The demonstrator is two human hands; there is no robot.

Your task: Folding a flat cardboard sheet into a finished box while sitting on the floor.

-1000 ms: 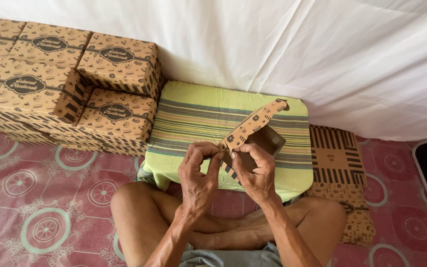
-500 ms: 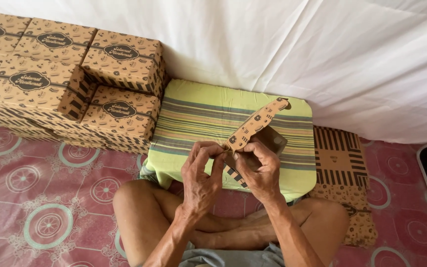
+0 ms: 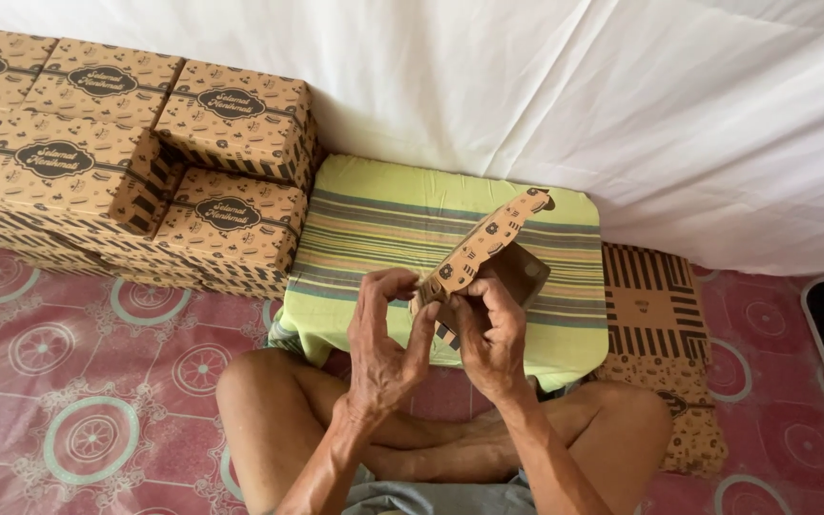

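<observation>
The hands have barely moved since before. The left hand (image 3: 383,339) and right hand (image 3: 490,329) both pinch a half-folded brown box (image 3: 484,250) above the near edge of the striped cushion (image 3: 383,229). Squeezing hard could crease it

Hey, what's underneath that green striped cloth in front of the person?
The green striped cloth drapes over something low and flat-topped, hiding it completely. Both hands hold a patterned cardboard piece above it.

Stacked printed boxes (image 3: 145,172) blocked the left; a white sheet (image 3: 574,105) closed the back. The striped cushion (image 3: 374,229) lay open beside the flat cardboard (image 3: 655,324) at right.
</observation>
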